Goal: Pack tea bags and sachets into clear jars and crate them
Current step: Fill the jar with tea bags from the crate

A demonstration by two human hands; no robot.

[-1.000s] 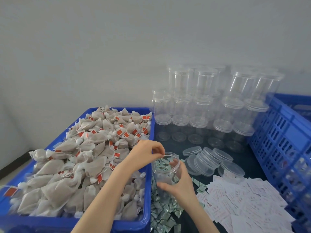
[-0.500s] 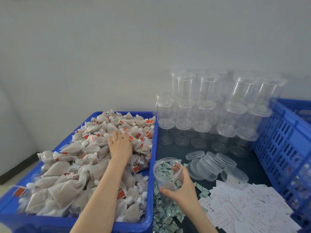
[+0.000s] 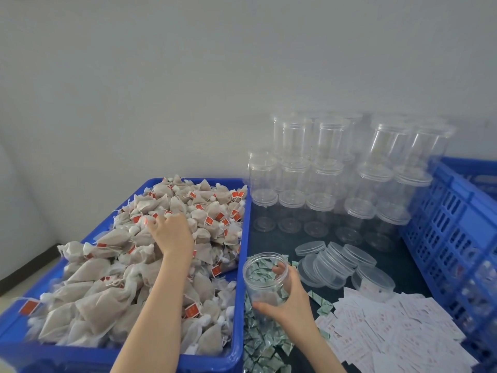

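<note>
While the left hand [image 3: 172, 232] digs into the heap of tea bags [image 3: 150, 246] in the blue tray [image 3: 239, 313], the open jar [image 3: 265, 278] waits at about four o'clock from it, just over the tray's right wall. That is the relation the coming move turns on: whatever the left hand lifts has to travel right and toward the person, across that wall, and drop into the jar's mouth. The jar stands roughly upright, its long axis near vertical and leaning slightly, mouth up and uncovered. The right hand [image 3: 287, 302] grips it, thumb across the near side and fingers wrapped round the far side, so this hand is the nearer one and serves only as a steadier.

The left hand's fingers are curled down among the bags at its eleven o'clock; they seem to be closing on one, though the tips are too blurred to say whether a bag is truly pinched.

Green sachets [image 3: 258, 343] lie in a drift on the dark table [image 3: 398, 251], running from the jar's foot toward six o'clock. Loose lids [image 3: 336, 262] sit at the jar's three o'clock, white paper slips [image 3: 390, 329] at five o'clock. Stacked empty jars [image 3: 322, 170] fill twelve to one o'clock against a plain pale wall [image 3: 188, 76], and a blue slatted crate [image 3: 451, 238] stands at the far right.
</note>
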